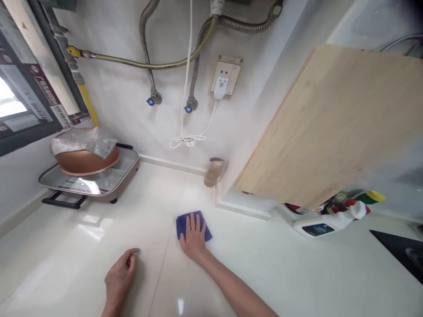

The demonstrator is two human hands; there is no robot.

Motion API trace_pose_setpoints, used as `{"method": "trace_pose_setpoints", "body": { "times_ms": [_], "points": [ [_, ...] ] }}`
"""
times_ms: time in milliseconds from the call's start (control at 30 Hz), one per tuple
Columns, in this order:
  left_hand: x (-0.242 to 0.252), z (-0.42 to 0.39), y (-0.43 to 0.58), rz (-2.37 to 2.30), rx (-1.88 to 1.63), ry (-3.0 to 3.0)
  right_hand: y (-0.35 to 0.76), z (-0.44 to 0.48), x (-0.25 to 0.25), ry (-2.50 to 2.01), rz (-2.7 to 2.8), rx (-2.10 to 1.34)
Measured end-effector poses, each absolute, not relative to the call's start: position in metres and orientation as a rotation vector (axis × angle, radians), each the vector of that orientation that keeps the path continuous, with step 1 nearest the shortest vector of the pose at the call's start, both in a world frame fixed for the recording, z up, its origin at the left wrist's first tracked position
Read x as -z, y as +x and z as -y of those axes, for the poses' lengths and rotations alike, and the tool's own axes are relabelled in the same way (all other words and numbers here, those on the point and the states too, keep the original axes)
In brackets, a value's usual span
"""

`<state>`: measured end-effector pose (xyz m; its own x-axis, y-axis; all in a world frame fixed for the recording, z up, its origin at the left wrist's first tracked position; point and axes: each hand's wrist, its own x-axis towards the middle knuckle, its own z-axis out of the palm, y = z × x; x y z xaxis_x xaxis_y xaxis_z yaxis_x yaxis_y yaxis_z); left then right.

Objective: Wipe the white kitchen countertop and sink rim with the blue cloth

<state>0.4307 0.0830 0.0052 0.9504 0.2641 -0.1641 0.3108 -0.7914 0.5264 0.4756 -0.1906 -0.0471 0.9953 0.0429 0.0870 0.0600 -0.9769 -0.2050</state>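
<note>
So: right hand point(194, 240), grip spread, on one blue cloth point(181, 224) (one left hand point(120, 272), curled together).

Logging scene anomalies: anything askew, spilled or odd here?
Mildly odd: the copper-coloured pot sits atop the glass-lidded pan with crinkled, silvery wrap draped over it, which looks like leftover packaging. No spill stands out around the blue cloth under the right hand.
</note>
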Motion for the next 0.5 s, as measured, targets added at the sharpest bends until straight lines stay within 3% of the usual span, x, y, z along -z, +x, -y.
{"method": "trace_pose_setpoints", "body": {
  "times_ms": [100,267,500],
  "points": [
    [-0.005,-0.084,0.428,-0.399,0.085,2.521,0.456,0.193,0.04,-2.816,0.282,0.122],
    [-0.005,-0.084,0.426,-0.371,0.109,2.411,0.395,0.237,0.045,-2.413,0.1,0.479],
    [-0.027,-0.01,0.446,0.159,0.087,2.186,0.257,0.322,0.072,-2.315,-0.194,0.593]
  ]
}}
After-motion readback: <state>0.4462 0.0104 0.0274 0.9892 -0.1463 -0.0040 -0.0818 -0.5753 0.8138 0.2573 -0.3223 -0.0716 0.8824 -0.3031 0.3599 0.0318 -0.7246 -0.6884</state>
